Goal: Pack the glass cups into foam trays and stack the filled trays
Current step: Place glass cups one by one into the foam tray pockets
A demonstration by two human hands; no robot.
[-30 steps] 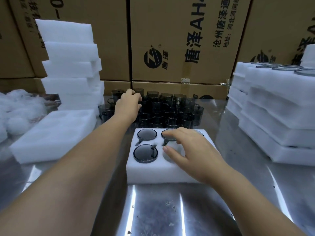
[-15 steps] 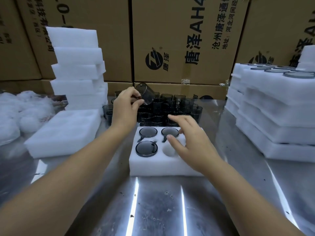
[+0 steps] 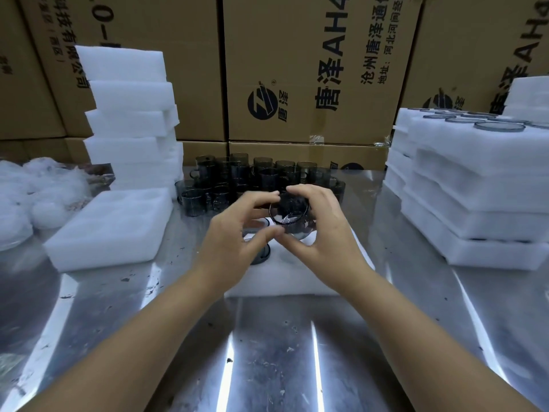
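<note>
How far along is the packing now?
Done: a stack of filled trays stands at right. In hand: the left hand and right hand hold a glass cup over the front tray, where one seated cup shows. Left: many loose cups behind it, empty trays at left.

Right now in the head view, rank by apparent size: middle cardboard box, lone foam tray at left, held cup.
Largest: middle cardboard box.
Then: lone foam tray.
Smallest: held cup, although it is nearest the camera.
</note>
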